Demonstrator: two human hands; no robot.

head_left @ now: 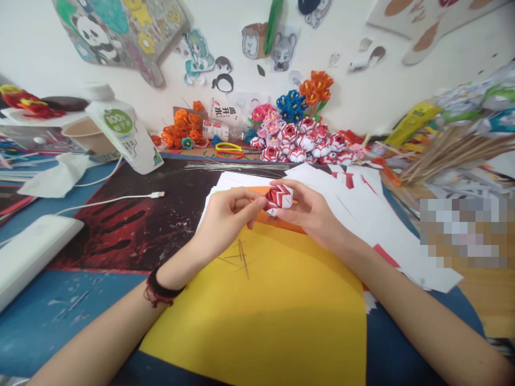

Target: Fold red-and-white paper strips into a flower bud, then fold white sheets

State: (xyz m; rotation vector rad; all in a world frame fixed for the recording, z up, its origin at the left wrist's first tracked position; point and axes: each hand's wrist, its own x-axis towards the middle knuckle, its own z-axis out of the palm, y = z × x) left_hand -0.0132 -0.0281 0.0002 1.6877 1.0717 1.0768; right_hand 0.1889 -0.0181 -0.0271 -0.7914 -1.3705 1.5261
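In the head view, we should press lightly, as the folded red-and-white paper flower (pixel 281 197) could crush. Our right hand (pixel 314 213) holds its right side between thumb and fingers; our left hand (pixel 225 212) pinches its left edge, above the yellow paper sheet (pixel 298 300).

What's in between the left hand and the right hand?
A red and white folded flower, as the head view shows. The right hand holds it, and the left hand is right at its edge.
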